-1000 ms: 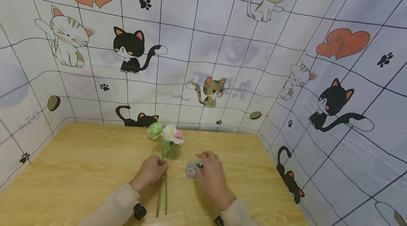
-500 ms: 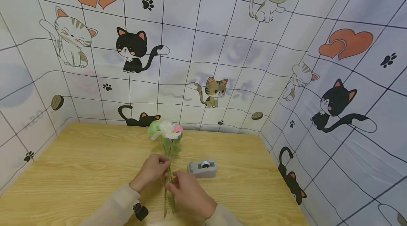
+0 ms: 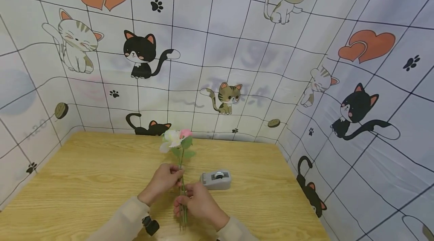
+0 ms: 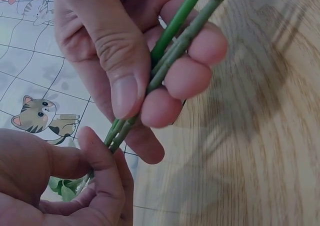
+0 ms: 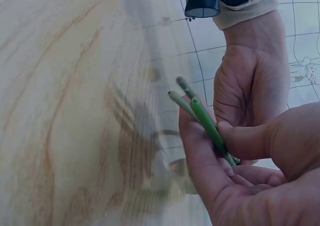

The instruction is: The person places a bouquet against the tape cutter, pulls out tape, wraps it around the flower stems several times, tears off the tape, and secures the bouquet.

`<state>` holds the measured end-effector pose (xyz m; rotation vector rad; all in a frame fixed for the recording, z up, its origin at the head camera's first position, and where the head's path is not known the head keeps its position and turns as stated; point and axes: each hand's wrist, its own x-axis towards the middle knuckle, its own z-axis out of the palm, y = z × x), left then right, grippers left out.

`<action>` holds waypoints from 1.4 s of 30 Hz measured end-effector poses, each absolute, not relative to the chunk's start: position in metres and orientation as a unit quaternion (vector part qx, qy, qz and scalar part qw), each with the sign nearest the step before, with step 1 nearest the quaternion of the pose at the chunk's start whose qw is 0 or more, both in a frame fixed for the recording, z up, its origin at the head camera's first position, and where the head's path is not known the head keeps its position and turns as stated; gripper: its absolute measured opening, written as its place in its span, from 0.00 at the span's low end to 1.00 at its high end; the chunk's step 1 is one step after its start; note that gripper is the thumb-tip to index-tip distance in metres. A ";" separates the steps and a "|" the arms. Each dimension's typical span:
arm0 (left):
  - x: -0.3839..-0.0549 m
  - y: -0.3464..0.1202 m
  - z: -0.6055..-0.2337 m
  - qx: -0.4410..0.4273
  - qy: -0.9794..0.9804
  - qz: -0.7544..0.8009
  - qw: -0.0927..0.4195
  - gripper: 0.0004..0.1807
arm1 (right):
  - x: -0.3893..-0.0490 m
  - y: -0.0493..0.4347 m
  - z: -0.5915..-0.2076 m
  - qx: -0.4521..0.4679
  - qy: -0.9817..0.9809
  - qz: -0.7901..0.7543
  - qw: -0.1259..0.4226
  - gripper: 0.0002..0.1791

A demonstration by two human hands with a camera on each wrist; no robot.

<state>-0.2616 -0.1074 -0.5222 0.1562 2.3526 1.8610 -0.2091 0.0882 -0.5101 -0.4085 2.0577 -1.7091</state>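
Observation:
Artificial flowers stand in one bunch, a white flower (image 3: 172, 138) beside a pink flower (image 3: 185, 134) with green leaves below. My left hand (image 3: 164, 182) pinches their stems in the upper part, just under the leaves. Lower down, my right hand (image 3: 201, 203) holds the same stems (image 4: 175, 48) between thumb and curled fingers, as the left wrist view shows. Three cut stem ends (image 5: 202, 117), one brighter green, stick out past the right hand's fingers in the right wrist view. The stems lie close together, over the table.
A grey tape dispenser (image 3: 217, 180) with a roll in it sits on the wooden table (image 3: 101, 169), just right of the hands. Behind and to the right hangs a white gridded cloth (image 3: 190, 45) printed with cats.
My right hand has left the tape dispenser and moved left to grip the lower stems. The spread stems have come together and the green flower has gone out of sight.

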 end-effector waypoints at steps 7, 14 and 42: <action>-0.254 -0.098 -0.507 0.021 0.796 0.601 0.067 0.13 | -0.208 0.089 -0.513 -0.136 0.748 -0.616 0.206 0.10; -0.255 -0.097 -0.505 0.015 0.804 0.591 0.067 0.16 | -0.206 0.090 -0.511 -0.131 0.740 -0.629 0.202 0.09; -0.253 -0.094 -0.502 -0.049 0.807 0.588 0.018 0.15 | -0.198 0.086 -0.510 -0.165 0.785 -0.579 0.148 0.19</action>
